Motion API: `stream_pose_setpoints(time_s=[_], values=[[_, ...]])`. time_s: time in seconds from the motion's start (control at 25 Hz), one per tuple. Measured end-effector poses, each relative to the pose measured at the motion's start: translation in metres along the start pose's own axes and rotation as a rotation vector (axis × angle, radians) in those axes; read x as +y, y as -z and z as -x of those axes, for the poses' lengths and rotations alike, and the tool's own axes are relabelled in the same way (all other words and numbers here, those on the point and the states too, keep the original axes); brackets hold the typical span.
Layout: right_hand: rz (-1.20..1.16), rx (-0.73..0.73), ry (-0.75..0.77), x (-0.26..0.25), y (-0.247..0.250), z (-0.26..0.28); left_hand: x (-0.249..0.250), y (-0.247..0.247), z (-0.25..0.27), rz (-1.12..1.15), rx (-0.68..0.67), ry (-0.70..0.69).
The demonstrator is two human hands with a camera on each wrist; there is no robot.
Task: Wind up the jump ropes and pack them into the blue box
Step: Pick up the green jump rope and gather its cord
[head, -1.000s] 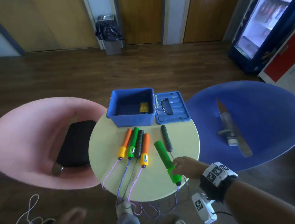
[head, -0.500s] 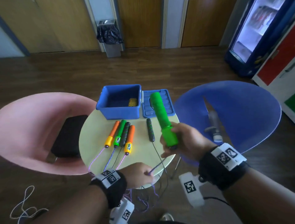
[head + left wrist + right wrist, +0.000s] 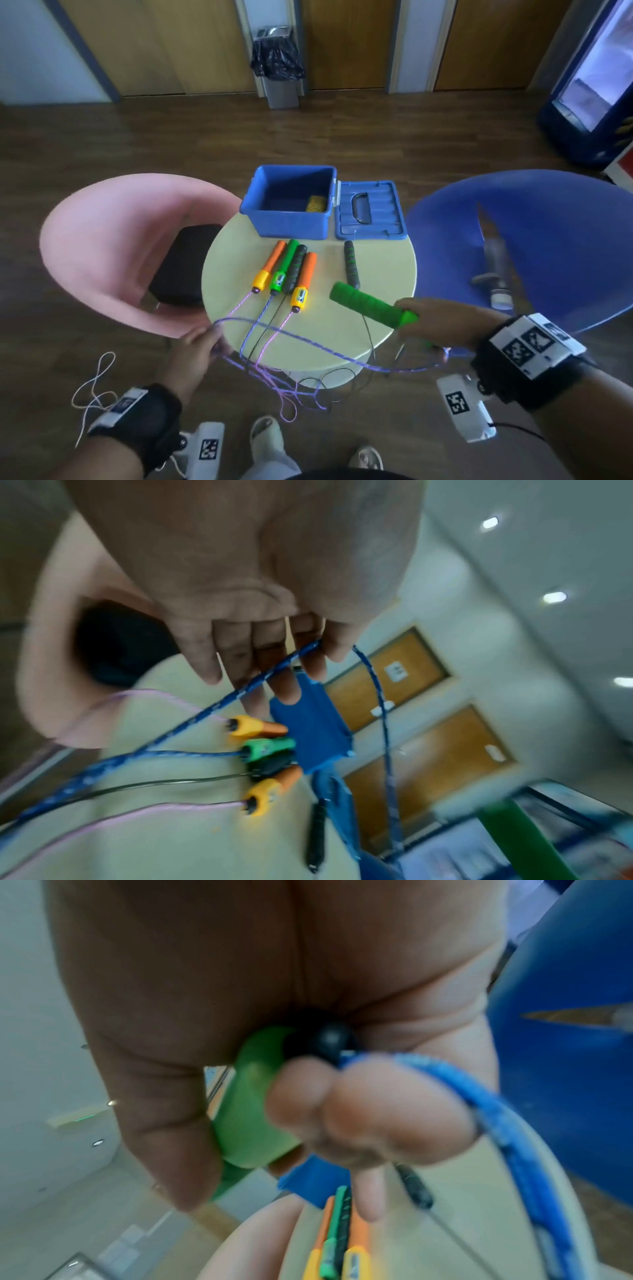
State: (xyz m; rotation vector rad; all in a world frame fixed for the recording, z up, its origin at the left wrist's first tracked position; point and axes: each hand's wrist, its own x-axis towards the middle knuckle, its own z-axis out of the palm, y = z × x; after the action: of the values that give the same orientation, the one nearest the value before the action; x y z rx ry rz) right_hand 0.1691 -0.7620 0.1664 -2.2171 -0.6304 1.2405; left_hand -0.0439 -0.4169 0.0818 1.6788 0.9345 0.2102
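Beyond the fingertips of both hands, a round pale-yellow table (image 3: 376,260) is seen, flanked by a pink moulded plastic chair (image 3: 113,240) on the left-hand side and a blue moulded plastic chair (image 3: 548,226) on the right-hand side. At the far edge of the table, well beyond the fingers, an open blue plastic box (image 3: 289,222) is set, with its blue ribbed lid (image 3: 371,214) laid flat just beside it; a small yellow object lies inside, too small to identify. Between the box and the hands, four jump-rope handles (image 3: 284,274) in orange, green, black and orange are lined up side by side, and a separate black-and-green ribbed handle (image 3: 351,265) lies apart from them, nearer the right hand. A thick green foam-covered handle (image 3: 370,308) is gripped at its near end by the right hand (image 3: 442,323), whose fingers (image 3: 369,1112) and thumb are curled round it, the free end raised over the table. A blue braided cord (image 3: 308,337) is strung from that handle across to the left hand (image 3: 191,356), where it is pinched between thumb and index finger (image 3: 313,653), the remaining fingers being held nearly straight. Further cords hang off the near table edge below both hands.
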Motion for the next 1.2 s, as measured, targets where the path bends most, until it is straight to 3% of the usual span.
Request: stream_pose_setpoints(time_s=[0.08,0.2,0.28,0.4,0.56,0.68,0.76,0.84,0.96,1.12,1.2], values=[[-0.15,-0.039,0.111,-0.027,-0.013,-0.013,0.034,-0.017,0.014,0.008,-0.082,-0.09],[-0.395,-0.144,0.3,-0.073,-0.033,-0.026,0.076,-0.046,0.036,-0.306,-0.269,-0.268],[-0.413,-0.256,0.358,-0.099,-0.046,-0.031,0.093,-0.057,0.042,-0.362,-0.346,-0.341],[-0.405,-0.335,0.344,-0.114,-0.051,-0.035,0.094,-0.055,0.036,-0.43,-0.285,-0.385],[-0.905,-0.271,0.488,-0.112,-0.019,-0.023,0.037,-0.031,0.026,-0.438,-0.212,-0.261],[-1.421,-0.023,0.659,-0.1,0.015,-0.015,-0.031,-0.01,0.025,-0.516,-0.182,-0.012],[-1.533,0.172,0.715,-0.096,0.029,-0.01,-0.056,-0.002,0.03,-0.578,-0.172,0.096],[-1.459,0.281,0.704,-0.094,0.032,-0.008,-0.058,-0.005,0.033,-0.533,-0.185,0.121],[-1.026,0.281,0.688,-0.096,0.012,-0.009,-0.016,-0.027,0.038,-0.585,-0.312,-0.029],[-0.262,0.072,0.425,-0.101,-0.032,-0.032,0.067,-0.069,0.045,-0.605,-0.487,-0.298],[-0.12,-0.073,0.288,-0.101,-0.045,-0.038,0.088,-0.079,0.038,-0.579,-0.501,-0.343]])
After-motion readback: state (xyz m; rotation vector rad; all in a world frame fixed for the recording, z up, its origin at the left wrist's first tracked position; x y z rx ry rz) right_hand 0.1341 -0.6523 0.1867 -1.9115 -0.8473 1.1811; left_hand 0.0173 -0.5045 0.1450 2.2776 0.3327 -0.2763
